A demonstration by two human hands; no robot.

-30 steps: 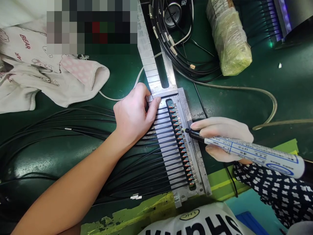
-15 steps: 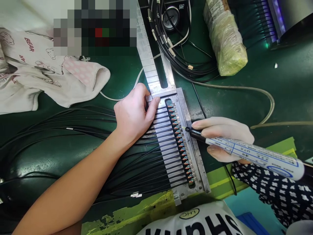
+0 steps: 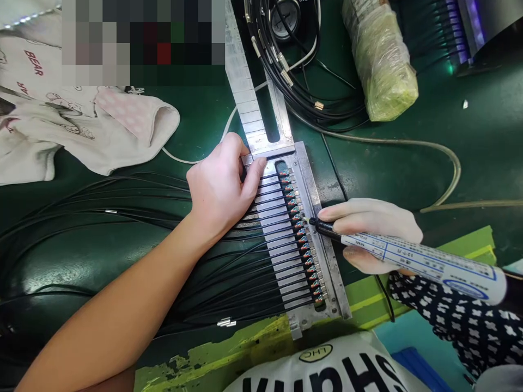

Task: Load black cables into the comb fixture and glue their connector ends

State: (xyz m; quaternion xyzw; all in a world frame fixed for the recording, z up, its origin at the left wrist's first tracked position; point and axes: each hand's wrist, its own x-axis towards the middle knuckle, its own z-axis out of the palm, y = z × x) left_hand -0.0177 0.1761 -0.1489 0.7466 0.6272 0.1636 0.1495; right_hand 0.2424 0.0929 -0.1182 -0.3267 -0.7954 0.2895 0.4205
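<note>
A metal fixture (image 3: 322, 239) lies on the green mat and holds a row of several black cables (image 3: 229, 277) with coloured wire ends (image 3: 304, 239). My left hand (image 3: 220, 190) rests on the upper clamps of the fixture, fingers curled and pressing down. My right hand (image 3: 370, 231), in a pale glove, is closed round a white marker pen (image 3: 425, 264). The pen's dark tip touches the wire ends near the middle of the row.
A metal rail (image 3: 245, 92) runs up from the fixture. Coiled black cables (image 3: 294, 81) and a gauge lie at the top. A plastic-wrapped bundle (image 3: 382, 60) sits top right, a printed cloth (image 3: 81, 130) top left, a beige hose (image 3: 408, 144) on the right.
The pen tip has crept slightly down the row of wire ends. My left hand has stayed on the clamps. The view has shifted a little.
</note>
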